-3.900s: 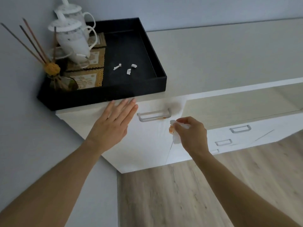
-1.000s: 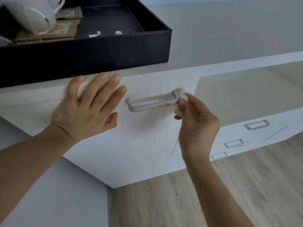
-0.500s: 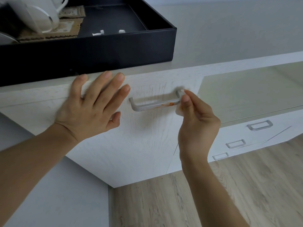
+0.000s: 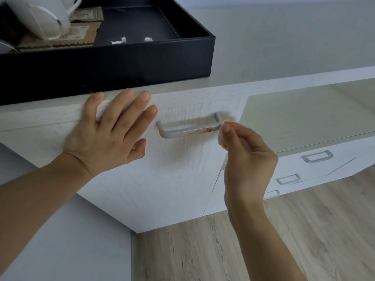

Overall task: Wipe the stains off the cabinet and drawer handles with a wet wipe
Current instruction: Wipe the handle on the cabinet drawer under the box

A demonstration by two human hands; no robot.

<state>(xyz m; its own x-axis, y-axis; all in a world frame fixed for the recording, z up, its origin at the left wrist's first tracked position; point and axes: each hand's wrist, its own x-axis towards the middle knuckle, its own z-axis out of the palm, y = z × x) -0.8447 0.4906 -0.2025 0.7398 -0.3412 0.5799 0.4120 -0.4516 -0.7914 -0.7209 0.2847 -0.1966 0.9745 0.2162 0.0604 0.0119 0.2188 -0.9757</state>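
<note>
A wood-grain floor runs below a white cabinet set against a pale wall. Nearest the camera, two bare forearms reach up to the cabinet front. The right hand pinches a small crumpled wet wipe between thumb and curled fingers; the wipe shows an orange smudge and sits at the right end of the handle, touching or just short of it. The left hand lies flat on the cabinet front just left of the handle, fingers straight and spread, gripping nothing, fingertips reaching the top edge.

The handle is one grey metal bar with its long axis running left to right, tilted slightly up toward the right, its two short legs going back into the door. An orange stain marks the bar near its right end. Faint streaks show on the door above it.

Further right and lower, three smaller drawer handles sit one below another.

On the top of the cabinet stands one black tray. Inside it lie two small white scraps, brown patterned mats and a white teapot, only partly in view.
</note>
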